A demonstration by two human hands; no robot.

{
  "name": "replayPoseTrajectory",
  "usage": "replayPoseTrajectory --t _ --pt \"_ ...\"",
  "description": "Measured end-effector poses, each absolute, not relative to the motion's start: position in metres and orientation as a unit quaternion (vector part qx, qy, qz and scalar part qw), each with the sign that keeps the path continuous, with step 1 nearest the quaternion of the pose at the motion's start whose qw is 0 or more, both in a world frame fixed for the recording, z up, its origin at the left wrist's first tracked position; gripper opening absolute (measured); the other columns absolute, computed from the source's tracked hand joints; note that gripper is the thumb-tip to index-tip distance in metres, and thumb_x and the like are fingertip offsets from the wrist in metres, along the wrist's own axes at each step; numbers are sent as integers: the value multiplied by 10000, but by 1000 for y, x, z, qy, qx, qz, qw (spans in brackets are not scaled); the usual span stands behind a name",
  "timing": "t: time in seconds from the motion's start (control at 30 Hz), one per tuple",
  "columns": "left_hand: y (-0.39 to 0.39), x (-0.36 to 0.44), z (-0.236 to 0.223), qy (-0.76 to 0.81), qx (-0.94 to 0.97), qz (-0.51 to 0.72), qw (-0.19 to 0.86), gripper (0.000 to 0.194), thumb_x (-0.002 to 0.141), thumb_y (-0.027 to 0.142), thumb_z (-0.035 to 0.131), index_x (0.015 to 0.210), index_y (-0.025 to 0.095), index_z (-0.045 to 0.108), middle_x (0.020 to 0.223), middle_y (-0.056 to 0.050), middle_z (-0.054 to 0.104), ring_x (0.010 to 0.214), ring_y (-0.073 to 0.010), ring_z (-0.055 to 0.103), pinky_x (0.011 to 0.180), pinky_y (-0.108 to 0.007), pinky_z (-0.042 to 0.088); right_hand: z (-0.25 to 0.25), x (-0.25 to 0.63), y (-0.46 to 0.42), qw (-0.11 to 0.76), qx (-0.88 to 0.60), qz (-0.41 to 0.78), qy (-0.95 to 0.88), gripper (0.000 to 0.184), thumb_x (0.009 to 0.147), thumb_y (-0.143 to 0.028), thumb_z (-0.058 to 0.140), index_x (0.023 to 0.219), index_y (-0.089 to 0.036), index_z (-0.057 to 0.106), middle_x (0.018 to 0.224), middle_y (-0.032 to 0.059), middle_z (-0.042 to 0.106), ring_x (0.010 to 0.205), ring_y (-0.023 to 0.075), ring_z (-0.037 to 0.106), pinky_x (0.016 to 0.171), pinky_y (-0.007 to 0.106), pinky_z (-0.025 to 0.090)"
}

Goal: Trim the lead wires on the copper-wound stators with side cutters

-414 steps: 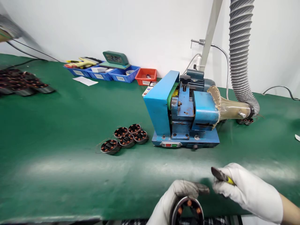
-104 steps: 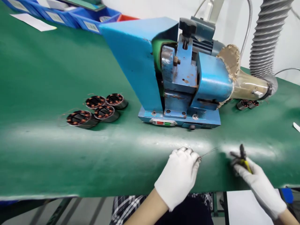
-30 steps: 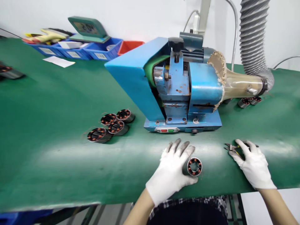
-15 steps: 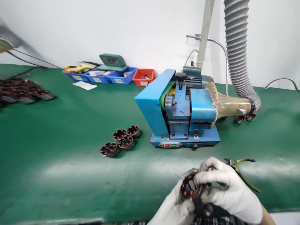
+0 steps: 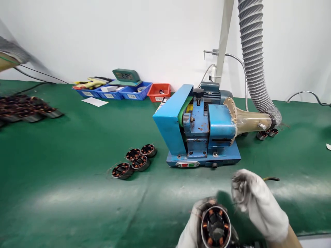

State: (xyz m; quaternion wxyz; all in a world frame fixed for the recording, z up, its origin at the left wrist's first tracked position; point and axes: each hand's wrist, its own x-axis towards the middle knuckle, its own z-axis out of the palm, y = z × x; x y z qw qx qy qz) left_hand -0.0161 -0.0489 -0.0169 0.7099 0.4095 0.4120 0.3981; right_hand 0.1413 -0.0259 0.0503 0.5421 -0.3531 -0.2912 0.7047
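My left hand, in a white glove with dirty fingertips, is closed around a motor stator at the bottom of the view. The stator's round open end, ringed with copper windings, faces up toward me. Apart from it, on the right, is my gloved right hand. Its fingers are curled and smeared by motion, so I cannot see whether anything is in them. Behind that hand a handle of the pliers pokes out, the rest hidden. Several stators with loose wire ends stand together on the green table at left of centre.
A blue belt machine stands in front of me, joined to a grey ribbed hose. Blue bins, a red bin and a digital clock line the wall. More stators are piled far left; a few sit under the hose.
My right hand has come away from the stator, moving right and covering most of the pliers. My left hand has lowered the stator and turned its open end toward me. The view has shifted slightly.
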Motion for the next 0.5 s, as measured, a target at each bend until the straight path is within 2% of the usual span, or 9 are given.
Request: replayPoseTrajectory --t 0.07,0.1,0.17,0.23,0.3,0.4,0.43,0.5 --pt "-48 -18 -19 434 477 446 621 312 840 471 526 759 199 655 604 -32 645 572 -220 676 521 -382 570 53 137 -31 508 -384 666 -387 290 581 -351 838 819 -210 752 750 43 689 638 145 631 550 211 500" --pt "-47 -17 -19 440 496 460 591 259 826 431 564 745 201 651 602 -27 642 586 -214 677 535 -367 575 54 134 -33 499 -397 646 -419 252 578 -315 841 790 -203 763 759 57 698 685 166 639 604 232 509" --pt "-46 -15 -17 443 514 473 562 194 798 367 615 697 203 639 598 -22 640 597 -203 671 548 -336 578 56 130 -33 513 -414 631 -409 139 608 -305 821 659 -191 759 638 48 678 585 141 602 546 221 482" --pt "-46 -13 -14 446 530 479 539 173 796 316 616 666 203 631 596 -24 642 582 -195 660 540 -314 574 59 132 -28 540 -414 656 -327 190 606 -354 819 618 -181 742 508 19 615 426 79 487 393 174 375" --pt "-49 -12 -8 448 540 486 521 142 811 267 588 693 203 637 610 -29 647 576 -190 656 541 -307 572 62 139 -22 578 -409 663 -242 234 564 -364 845 652 -177 734 478 -13 568 382 37 404 349 138 302" --pt "-54 -12 1 453 557 497 488 68 808 210 575 803 212 643 688 -42 659 635 -201 667 588 -317 578 66 147 -19 591 -427 643 -235 243 597 -353 830 762 -195 746 596 8 624 444 53 477 407 151 383" --pt "-56 -11 4 452 573 502 465 88 781 196 602 856 222 642 746 -49 666 690 -213 673 627 -331 583 66 146 -21 564 -438 643 -277 247 600 -340 828 786 -196 752 640 25 648 479 75 516 440 175 420" --pt "-60 -9 10 442 630 505 390 305 708 154 657 997 246 618 903 -67 661 837 -248 666 729 -369 579 64 140 -24 503 -445 638 -378 219 582 -305 832 754 -189 763 679 48 671 555 121 571 502 216 463"
